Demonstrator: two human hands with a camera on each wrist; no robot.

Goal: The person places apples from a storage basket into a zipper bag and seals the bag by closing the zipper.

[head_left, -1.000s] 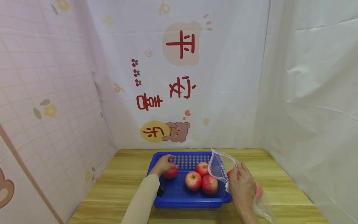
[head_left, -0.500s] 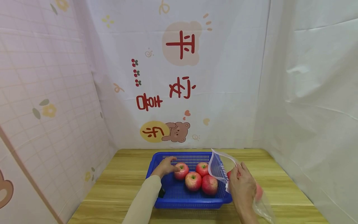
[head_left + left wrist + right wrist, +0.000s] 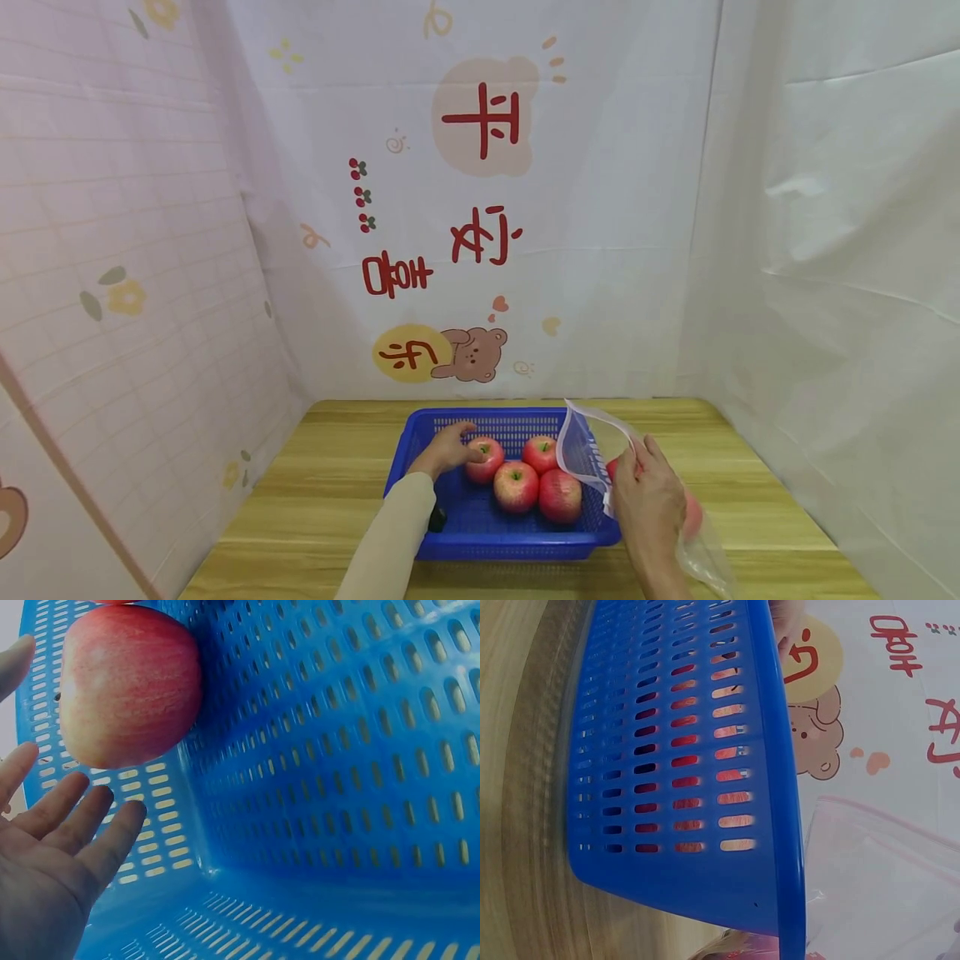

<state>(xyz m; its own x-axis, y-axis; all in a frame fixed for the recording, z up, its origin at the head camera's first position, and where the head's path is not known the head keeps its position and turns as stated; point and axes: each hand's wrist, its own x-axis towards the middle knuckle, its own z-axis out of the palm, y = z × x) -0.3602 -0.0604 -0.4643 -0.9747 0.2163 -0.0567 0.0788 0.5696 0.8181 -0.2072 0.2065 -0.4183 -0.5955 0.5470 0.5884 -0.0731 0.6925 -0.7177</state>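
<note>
In the head view my left hand (image 3: 444,450) is inside the blue plastic basket (image 3: 510,550), just left of a red apple (image 3: 486,461). The left wrist view shows its fingers spread, with a gap between them and the apple (image 3: 131,686). Three more apples sit close by: one behind (image 3: 542,452), one in front (image 3: 516,487) and one at the right (image 3: 561,497). My right hand (image 3: 649,504) grips the edge of a clear zip bag (image 3: 577,446), whose mouth gapes over the basket's right rim. Red apples (image 3: 692,514) show inside the bag, partly hidden by that hand.
A dark green object (image 3: 437,518) lies in the basket's left part, partly hidden by my left sleeve (image 3: 397,533). The basket stands on a wood-grain table (image 3: 300,483). White printed cloth (image 3: 630,208) hangs behind and along both sides.
My left hand has moved an apple rightward from the basket's left part to beside the others, and its fingers have come off it. My right hand and the bag stay in place.
</note>
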